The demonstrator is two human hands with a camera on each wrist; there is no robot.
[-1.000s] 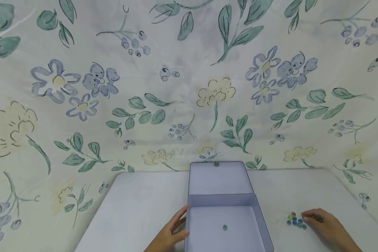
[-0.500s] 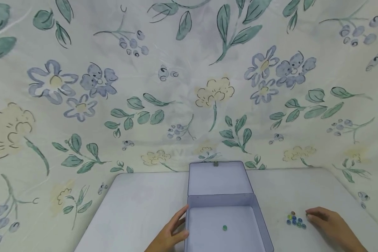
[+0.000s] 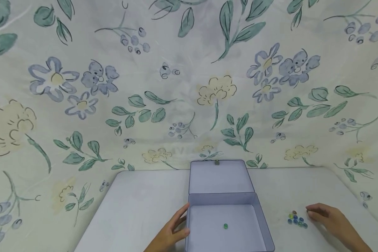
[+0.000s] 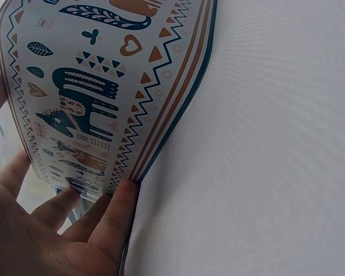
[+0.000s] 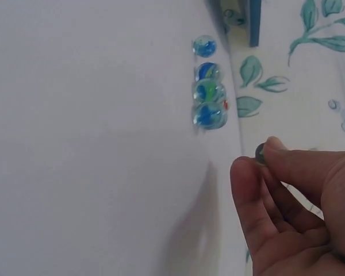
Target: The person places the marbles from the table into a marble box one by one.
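An open lavender tin box [image 3: 260, 217] stands at the table's near edge, its lid [image 3: 220, 176] tipped up at the back. One green marble [image 3: 225, 226] lies on its floor. My left hand [image 3: 173, 229] rests with straight fingers against the box's left wall, whose patterned outside [image 4: 92, 98] fills the left wrist view beside that left hand [image 4: 63, 230]. Right of the box lies a cluster of several glass marbles [image 3: 297, 221], also the marbles [image 5: 207, 92]. My right hand [image 3: 312, 212] hovers just right of them. The right hand [image 5: 254, 164] pinches a dark marble [image 5: 260, 153] between thumb and fingertip.
The white table [image 3: 145, 203] ends at a floral cloth backdrop [image 3: 189, 87] that hangs behind it and wraps both sides. The table's right edge runs close behind the marble cluster.
My right hand has drawn a little to the right, away from the marble cluster it was touching. The left hand and the box have stayed put.
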